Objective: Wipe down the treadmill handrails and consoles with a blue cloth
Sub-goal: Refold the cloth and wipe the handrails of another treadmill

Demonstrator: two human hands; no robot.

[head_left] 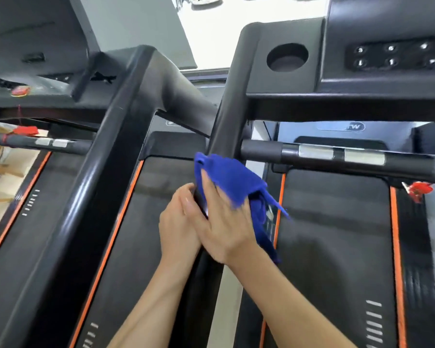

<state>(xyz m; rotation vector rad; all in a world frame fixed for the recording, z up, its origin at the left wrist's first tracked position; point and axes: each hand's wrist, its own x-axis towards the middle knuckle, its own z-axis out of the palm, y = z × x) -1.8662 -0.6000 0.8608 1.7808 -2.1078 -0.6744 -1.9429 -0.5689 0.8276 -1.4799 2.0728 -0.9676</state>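
A blue cloth (pixel 232 178) is draped over the black left handrail (pixel 226 116) of the right treadmill. My right hand (pixel 221 222) presses flat on the cloth from above, fingers spread over its lower part. Against the rail's left side, my left hand (pixel 178 222) wraps around it just below the cloth. The right treadmill's console (pixel 387 56) with its buttons and a round cup holder (pixel 286 57) sits above. A second handrail (pixel 126 126) of the left treadmill runs diagonally at left.
A horizontal grip bar with silver pulse sensors (pixel 342 154) crosses the right treadmill. Red safety clips hang at right (pixel 418 189) and left (pixel 25 130). Black running belts with orange edges (pixel 337 247) lie below. The left console (pixel 23 91) is at the upper left.
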